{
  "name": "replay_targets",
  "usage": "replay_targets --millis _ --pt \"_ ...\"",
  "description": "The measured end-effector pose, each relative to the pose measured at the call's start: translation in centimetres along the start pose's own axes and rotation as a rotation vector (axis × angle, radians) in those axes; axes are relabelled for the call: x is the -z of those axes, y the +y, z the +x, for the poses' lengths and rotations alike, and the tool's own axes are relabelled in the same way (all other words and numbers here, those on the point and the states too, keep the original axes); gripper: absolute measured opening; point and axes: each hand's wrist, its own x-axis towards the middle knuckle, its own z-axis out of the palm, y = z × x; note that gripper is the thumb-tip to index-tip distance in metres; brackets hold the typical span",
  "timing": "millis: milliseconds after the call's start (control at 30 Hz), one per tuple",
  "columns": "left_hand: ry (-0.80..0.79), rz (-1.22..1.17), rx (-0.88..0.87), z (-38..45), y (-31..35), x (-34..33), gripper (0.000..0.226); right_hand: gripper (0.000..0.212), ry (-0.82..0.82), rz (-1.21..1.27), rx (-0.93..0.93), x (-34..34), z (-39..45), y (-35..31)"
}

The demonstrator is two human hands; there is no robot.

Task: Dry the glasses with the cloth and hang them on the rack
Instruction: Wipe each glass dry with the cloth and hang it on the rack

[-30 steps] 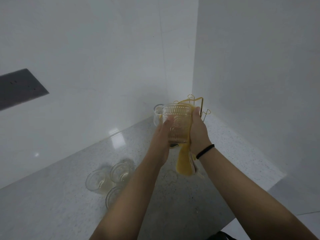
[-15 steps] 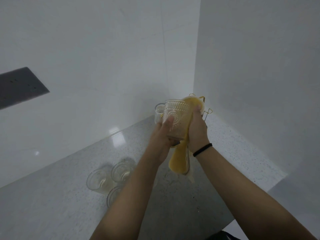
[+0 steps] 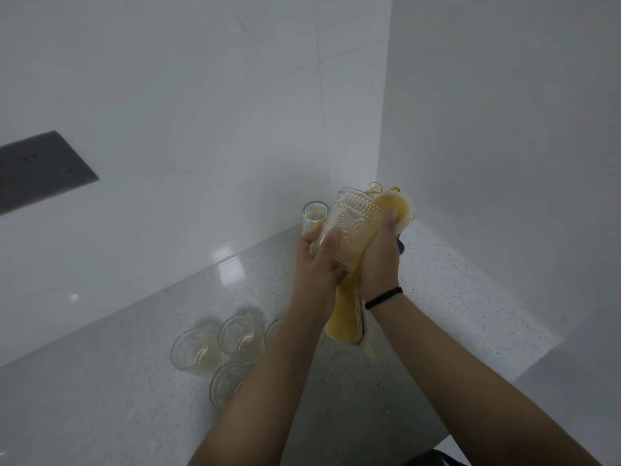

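An embossed clear glass [image 3: 353, 227] is held in the air above the counter, tilted to the right. My left hand [image 3: 319, 260] grips its lower left side. My right hand [image 3: 379, 264] holds the yellow cloth [image 3: 393, 206] against the glass's right side, and the cloth's tail [image 3: 342, 321] hangs down below both hands. Behind the glass, gold wire tips of the rack [image 3: 374, 187] show in the corner, with one glass [image 3: 314, 216] on it. Several glasses [image 3: 196, 349] stand on the counter at lower left.
The speckled grey counter [image 3: 453, 297] runs into a corner of two white walls. A dark socket plate [image 3: 37, 169] sits on the left wall. The counter's front edge drops off at the lower right.
The glass has tilted further to the right in my hands. The cloth has slid up its right side toward the rim. Both hands stay in the same place.
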Motion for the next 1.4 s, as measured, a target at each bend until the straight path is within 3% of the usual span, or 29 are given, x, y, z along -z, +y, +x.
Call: replay_targets --millis 67,133,333,433,500,600,700,800,867,933,1100,1200,1300,1400 --pt "-0.011 -0.085 0.121 0.3 0.4 -0.1 0.023 0.056 0.02 -0.011 0.055 0.1 0.3 -0.8" --pt "0.027 -0.027 0.154 0.3 0.8 -0.4 0.045 0.05 0.028 -0.047 0.133 -0.2 -0.2 -0.8" --pt "0.027 0.028 -0.094 -0.2 -0.5 -0.9 0.074 0.048 -0.139 0.054 0.248 -0.1 -1.1 -0.4" --pt "0.074 0.106 -0.157 -0.4 -1.0 -1.0 0.062 0.048 -0.081 0.013 0.227 -0.2 -1.3 -0.4" --pt "0.091 0.019 0.01 0.5 -0.1 -0.7 0.039 0.049 -0.033 -0.076 0.231 -0.1 -1.2 -0.3" --pt "-0.018 0.006 0.153 1.3 0.7 0.2 0.055 0.049 -0.071 -0.179 0.327 0.2 -1.3 -0.6" --pt "-0.07 0.041 0.021 1.0 0.5 0.9 0.065 0.054 -0.14 -0.231 0.365 0.8 -1.1 -0.4" --pt "-0.054 0.15 -0.068 0.6 0.7 1.7 0.061 0.061 -0.192 -0.475 0.44 1.6 -1.6 -1.4" --pt "-0.082 0.229 -0.098 0.6 0.7 2.6 0.051 0.066 -0.269 -0.668 0.316 1.7 -2.0 -3.2" --pt "-0.097 0.253 -0.072 0.5 1.0 3.1 0.043 0.063 -0.37 -0.803 0.053 1.8 -1.9 -4.6" --pt "-0.089 0.25 -0.003 -0.1 -0.5 3.6 0.04 0.058 -0.693 -0.655 -0.285 2.8 -0.5 -5.4" --pt "-0.092 0.242 -0.001 -0.6 -1.1 3.7 0.042 0.064 -0.773 -0.7 -0.295 3.8 -0.2 -4.5" --pt "-0.087 0.228 0.019 -0.9 -1.1 3.3 0.043 0.073 -0.742 -0.931 -0.129 5.0 -0.6 -3.6" --pt "-0.083 0.193 0.079 -1.0 -1.1 3.0 0.058 0.073 -0.807 -0.928 -0.112 5.5 -0.2 -4.1"
